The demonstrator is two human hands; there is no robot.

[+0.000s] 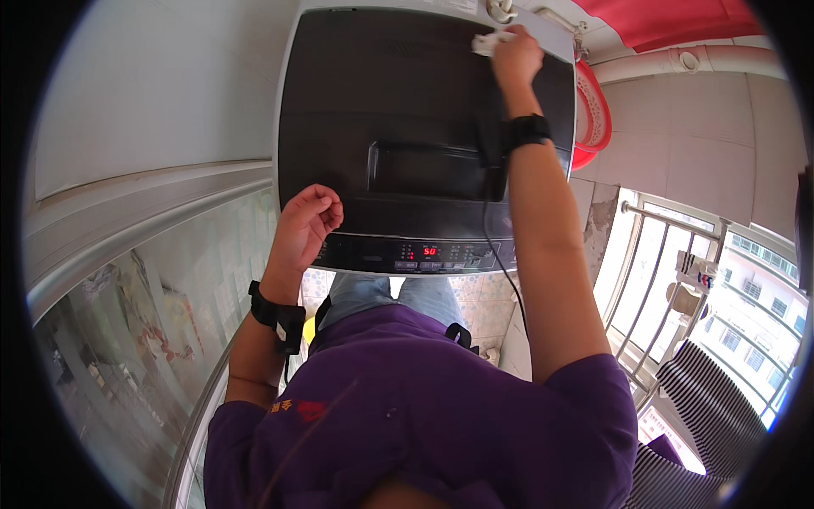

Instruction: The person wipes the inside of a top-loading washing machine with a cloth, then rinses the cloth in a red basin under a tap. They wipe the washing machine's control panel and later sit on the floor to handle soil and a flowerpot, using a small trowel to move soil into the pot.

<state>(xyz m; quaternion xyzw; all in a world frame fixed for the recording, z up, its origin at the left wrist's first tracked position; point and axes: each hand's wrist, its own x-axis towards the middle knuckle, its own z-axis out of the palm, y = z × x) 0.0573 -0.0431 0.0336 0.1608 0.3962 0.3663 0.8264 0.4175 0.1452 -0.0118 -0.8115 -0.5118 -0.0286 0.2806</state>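
Before me stands a top-loading washing machine with a dark, glossy lid, which is down. My right hand reaches to the lid's far right corner and grips a crumpled white cloth against it. Over the near left part of the lid is my left hand, its fingers loosely curled with nothing seen in them. Whether it touches the lid I cannot tell. Along the machine's front edge the control panel shows lit red digits.
A white hose fitting sits behind the machine. Red plastic basins stand at its right. A glass partition runs along the left, and a barred window is at the right. A black cable hangs from my right wrist band.
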